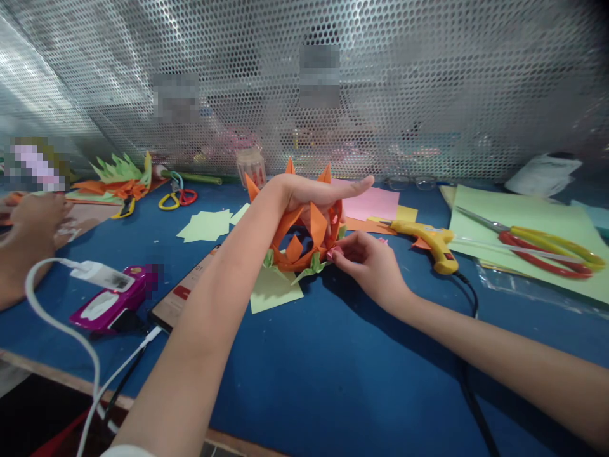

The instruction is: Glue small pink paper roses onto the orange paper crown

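Note:
An orange folded-paper crown (284,258) with pointed tips and small green paper leaves (311,266) along its lower edge is in front of me. My left hand (316,192) reaches over its top, thumb stretched out to the right, fingers curled down on the crown's right side. Beside that side, my right hand (368,263) pinches a small pink paper piece (334,252), which looks like a folded flower and is against or very near the crown. The fingers partly cover it. Under the crown lies a pale green paper square (273,293).
Right of the hands lie a yellow glue gun (428,239), its cord trailing forward, and scissors (547,244) on green sheets (480,219). A phone (183,292) and purple device (111,304) with white cables are left. Another person's hand (35,219) works at far left.

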### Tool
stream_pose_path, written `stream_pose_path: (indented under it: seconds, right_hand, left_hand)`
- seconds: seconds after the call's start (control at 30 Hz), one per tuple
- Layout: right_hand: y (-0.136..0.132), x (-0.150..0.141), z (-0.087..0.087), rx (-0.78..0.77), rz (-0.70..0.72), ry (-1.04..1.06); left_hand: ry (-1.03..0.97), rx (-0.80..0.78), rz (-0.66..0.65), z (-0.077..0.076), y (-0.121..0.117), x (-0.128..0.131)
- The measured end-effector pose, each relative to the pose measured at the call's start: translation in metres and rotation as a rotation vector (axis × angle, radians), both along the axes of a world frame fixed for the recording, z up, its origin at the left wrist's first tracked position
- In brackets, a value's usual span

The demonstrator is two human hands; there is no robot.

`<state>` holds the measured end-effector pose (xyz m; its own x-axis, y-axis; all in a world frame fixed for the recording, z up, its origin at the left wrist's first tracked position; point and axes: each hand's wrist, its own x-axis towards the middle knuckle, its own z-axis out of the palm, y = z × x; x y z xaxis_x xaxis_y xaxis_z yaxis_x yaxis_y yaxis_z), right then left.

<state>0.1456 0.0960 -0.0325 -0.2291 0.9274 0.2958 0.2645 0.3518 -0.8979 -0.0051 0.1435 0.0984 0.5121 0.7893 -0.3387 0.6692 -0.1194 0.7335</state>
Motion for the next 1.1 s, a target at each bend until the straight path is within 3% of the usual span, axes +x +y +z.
stream_pose_path:
  seconds: [0.13,0.33,0.53,0.83,1.1]
  right_hand:
    - [0.0,0.0,0.0,0.001,-0.004,-0.008]
    - [0.0,0.0,0.0,-0.018,-0.003,0.011]
    - [0.001,0.0,-0.002,-0.025,-0.002,0.021]
    - [0.0,0.0,-0.001,-0.011,-0.009,0.017]
    - [0.0,-0.001,-0.001,-0.005,-0.02,0.003]
  left_hand:
    - [0.109,-0.044,-0.103,0.005,-0.005,0.001]
    - [0.123,-0.069,-0.137,0.004,-0.001,-0.001]
    - [0.077,-0.067,-0.137,0.0,0.002,-0.002]
    - [-0.061,-0.184,-0.179,-0.004,0.006,-0.004]
    - [-0.008,-0.148,-0.145,-0.004,0.005,-0.002]
